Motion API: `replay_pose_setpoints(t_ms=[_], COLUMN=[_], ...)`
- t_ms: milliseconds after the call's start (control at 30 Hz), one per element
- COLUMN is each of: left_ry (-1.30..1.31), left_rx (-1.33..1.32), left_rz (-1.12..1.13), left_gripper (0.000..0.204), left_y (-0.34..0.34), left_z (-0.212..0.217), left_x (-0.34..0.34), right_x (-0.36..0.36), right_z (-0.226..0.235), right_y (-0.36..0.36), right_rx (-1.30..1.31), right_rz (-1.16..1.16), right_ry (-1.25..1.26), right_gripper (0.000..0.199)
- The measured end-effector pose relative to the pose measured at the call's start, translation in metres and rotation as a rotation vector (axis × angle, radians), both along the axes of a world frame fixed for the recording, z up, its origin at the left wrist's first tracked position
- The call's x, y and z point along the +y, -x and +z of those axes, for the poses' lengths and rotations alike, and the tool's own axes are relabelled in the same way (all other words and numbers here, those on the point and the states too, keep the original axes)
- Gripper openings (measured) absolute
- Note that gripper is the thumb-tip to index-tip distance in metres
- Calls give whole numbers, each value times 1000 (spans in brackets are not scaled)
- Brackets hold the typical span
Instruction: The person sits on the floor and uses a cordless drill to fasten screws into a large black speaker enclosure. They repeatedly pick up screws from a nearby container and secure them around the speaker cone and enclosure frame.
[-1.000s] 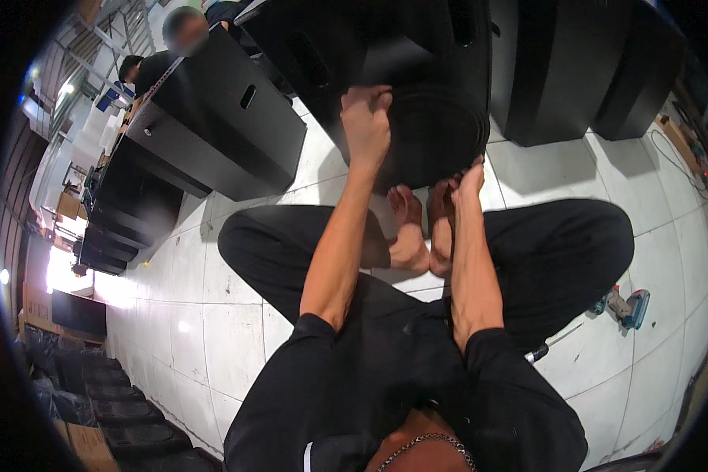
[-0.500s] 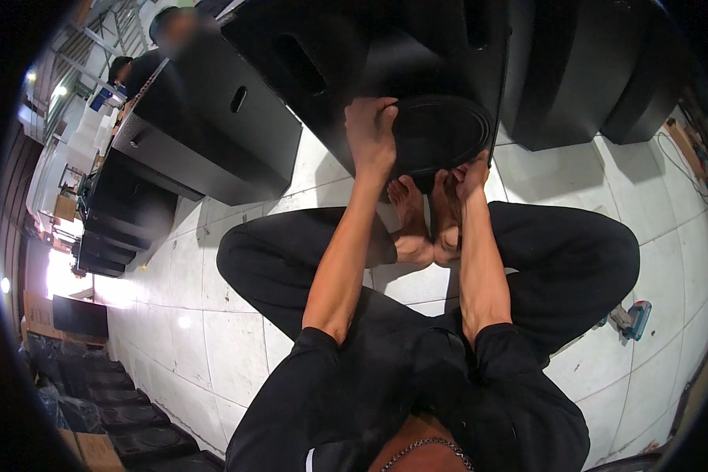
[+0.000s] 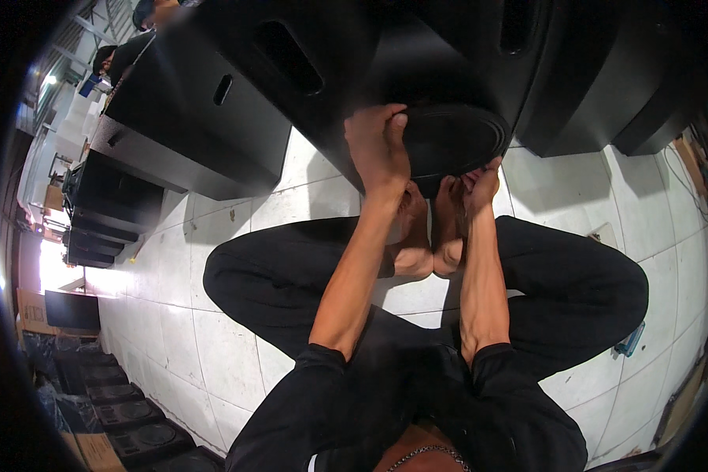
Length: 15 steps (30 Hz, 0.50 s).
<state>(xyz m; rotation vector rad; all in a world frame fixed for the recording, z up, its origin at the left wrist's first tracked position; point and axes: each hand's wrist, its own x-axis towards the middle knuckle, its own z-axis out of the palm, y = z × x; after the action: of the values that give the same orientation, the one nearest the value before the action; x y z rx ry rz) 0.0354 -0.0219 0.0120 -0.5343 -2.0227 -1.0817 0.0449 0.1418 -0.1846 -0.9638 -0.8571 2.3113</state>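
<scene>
In front of me stands a large black speaker cabinet (image 3: pixel 334 118) with slot-shaped openings. A round black speaker driver (image 3: pixel 456 140) sits low on its face, just beyond my bare feet. My left hand (image 3: pixel 377 148) is closed at the driver's left rim, thumb and fingers curled over the edge. At the lower right rim, my right hand (image 3: pixel 481 187) has its fingers tucked under the edge, partly out of sight. The frame does not show whether the driver is seated flush in the cabinet.
More black cabinets stand left (image 3: pixel 189 118) and right (image 3: pixel 570 102). A blue tool (image 3: pixel 629 340) lies on the white tiles, partly behind my right knee. Several speakers (image 3: pixel 145 433) line the lower left beside cardboard boxes (image 3: pixel 33 311). Another person (image 3: pixel 161 12) is at upper left.
The view has tilted a little, and the cabinet looks larger. Both hands stay at the driver's rim. My right knee now covers more of the blue tool.
</scene>
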Motion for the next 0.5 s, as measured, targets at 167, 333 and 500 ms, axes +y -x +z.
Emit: replay_pose_setpoints(t_ms=[167,333,500], left_ry=[25,-33,-478], left_rx=[24,158,-166], left_rz=[112,146,91], left_gripper=[10,11,13], left_y=[2,-3,-26], left_z=[3,2,-40], left_x=[4,8,5], right_x=[2,-2,-10], right_z=[-3,-3,10], right_y=[-2,-5,-8], right_rx=[38,18,70], right_rz=[45,46,14], right_ry=[-8,-37,-21], right_gripper=[60,60,46])
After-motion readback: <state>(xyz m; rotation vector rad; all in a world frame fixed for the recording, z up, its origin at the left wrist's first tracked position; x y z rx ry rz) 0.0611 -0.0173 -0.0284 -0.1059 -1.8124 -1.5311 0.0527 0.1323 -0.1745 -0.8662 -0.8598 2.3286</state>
